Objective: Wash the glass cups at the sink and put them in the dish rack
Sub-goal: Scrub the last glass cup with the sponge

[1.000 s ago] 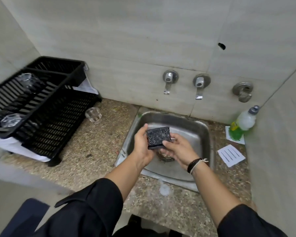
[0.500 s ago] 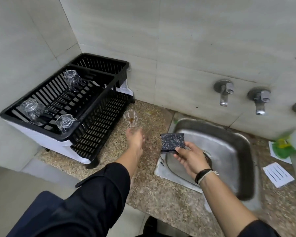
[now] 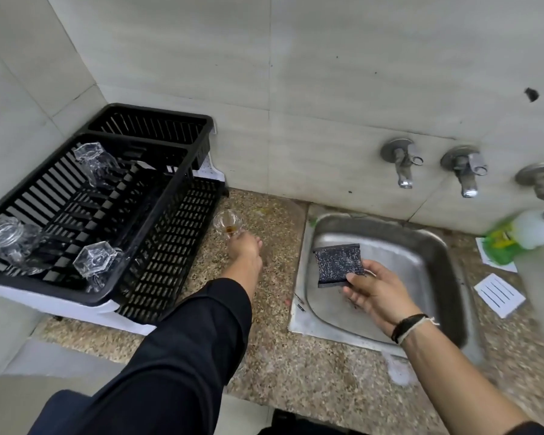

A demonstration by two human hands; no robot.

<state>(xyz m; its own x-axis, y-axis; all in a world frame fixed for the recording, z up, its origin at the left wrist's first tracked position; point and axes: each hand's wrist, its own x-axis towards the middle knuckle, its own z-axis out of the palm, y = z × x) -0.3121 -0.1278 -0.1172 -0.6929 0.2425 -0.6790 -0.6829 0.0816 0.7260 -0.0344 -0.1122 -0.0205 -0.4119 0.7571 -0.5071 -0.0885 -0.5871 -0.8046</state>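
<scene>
my left hand (image 3: 245,250) reaches to the glass cup (image 3: 228,223) on the counter (image 3: 274,356) beside the dish rack (image 3: 157,221), fingertips touching it; grip unclear. right hand (image 3: 378,293) pinches the sponge (image 3: 338,264) over the sink (image 3: 434,246).

I'm looking at a plain kitchen wash corner: steel sink (image 3: 387,246) under my right hand (image 3: 376,291), wall taps (image 3: 402,164) beyond, dish rack (image 3: 145,233) left of my left hand (image 3: 245,249).

Left hand (image 3: 245,249) grips a glass cup (image 3: 228,223); right hand (image 3: 378,288) holds a sponge (image 3: 338,262).
</scene>
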